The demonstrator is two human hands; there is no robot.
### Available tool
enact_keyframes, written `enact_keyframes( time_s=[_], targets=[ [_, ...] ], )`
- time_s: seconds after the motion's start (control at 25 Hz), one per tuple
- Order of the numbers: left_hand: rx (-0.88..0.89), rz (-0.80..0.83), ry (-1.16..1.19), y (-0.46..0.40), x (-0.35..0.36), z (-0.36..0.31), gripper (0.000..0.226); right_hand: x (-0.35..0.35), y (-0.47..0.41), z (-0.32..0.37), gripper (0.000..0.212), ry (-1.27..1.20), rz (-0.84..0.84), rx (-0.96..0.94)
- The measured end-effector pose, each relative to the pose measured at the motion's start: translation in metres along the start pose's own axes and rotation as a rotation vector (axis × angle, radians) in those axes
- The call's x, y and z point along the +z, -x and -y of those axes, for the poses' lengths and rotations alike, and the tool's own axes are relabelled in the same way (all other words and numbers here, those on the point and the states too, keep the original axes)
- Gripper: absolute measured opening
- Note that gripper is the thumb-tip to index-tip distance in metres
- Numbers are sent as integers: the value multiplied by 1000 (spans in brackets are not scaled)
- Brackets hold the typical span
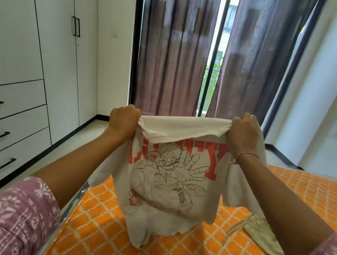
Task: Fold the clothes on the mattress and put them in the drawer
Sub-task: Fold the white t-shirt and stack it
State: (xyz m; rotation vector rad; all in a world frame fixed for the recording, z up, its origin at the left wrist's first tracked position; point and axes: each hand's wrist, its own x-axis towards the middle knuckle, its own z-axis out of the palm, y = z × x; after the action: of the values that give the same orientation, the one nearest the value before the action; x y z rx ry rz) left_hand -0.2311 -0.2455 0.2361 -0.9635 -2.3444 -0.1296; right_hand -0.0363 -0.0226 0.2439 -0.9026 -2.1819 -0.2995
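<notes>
A white printed shirt (167, 184) hung above the orange mattress (187, 251), its hem touching it, the left hand (123, 120) and right hand (242, 134) each gripping a top corner, held apart. Beige shorts (265, 237) lay on the mattress right of the shirt. Left of the mattress stood a white wardrobe (22, 38) with closed drawers (0, 138); beyond it, dark curtains (176, 47) hung.

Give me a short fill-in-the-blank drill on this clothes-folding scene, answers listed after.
1. Both hands hold up a white ____ with an orange print.
2. The left hand and right hand each keep a grip on its ____ edge.
3. The mattress cover is ____ with a white lattice.
4. The drawers at left are all ____.

Answers: T-shirt; top; orange; closed
</notes>
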Motion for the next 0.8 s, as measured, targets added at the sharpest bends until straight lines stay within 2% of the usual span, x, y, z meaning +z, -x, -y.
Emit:
enact_keyframes(
  time_s=[0.08,0.12,0.16,0.24,0.28,0.36,0.4,0.44,0.48,0.52,0.6,0.68,0.8],
  targets=[
    [-157,132,61,4,13,2,20,11,7,3,24,-97,73,119],
    [-279,234,180,6,20,0,22,20,7,5,25,-228,135,237],
    [-408,350,405,5,26,-1,21,29,5,6,26,-431,249,399],
    [-649,607,972,4,33,-7,17,51,-2,3,27,-1030,530,634],
    [-702,719,1206,4,38,-10,21,60,-3,2,28,-1323,675,686],
    [-640,817,1507,-2,62,-19,32,83,-4,5,30,-1699,861,794],
    [-639,813,1635,-6,82,-27,29,101,-4,9,29,-1786,845,907],
    [-724,796,1798,-13,100,-37,18,115,-4,16,28,-1819,805,976],
    [-800,774,1923,-19,114,-47,14,137,-8,20,25,-1829,700,1051],
    [-851,704,2010,-31,124,-57,19,154,-19,22,19,-1794,564,1075],
    [-832,532,1916,-68,133,-71,26,162,-46,19,19,-1620,354,1007],
    [-726,357,1672,-114,128,-80,36,148,-88,10,45,-1460,167,892],
    [-333,56,1544,-173,95,-88,31,110,-163,-8,54,-1569,19,813]
  ],
)
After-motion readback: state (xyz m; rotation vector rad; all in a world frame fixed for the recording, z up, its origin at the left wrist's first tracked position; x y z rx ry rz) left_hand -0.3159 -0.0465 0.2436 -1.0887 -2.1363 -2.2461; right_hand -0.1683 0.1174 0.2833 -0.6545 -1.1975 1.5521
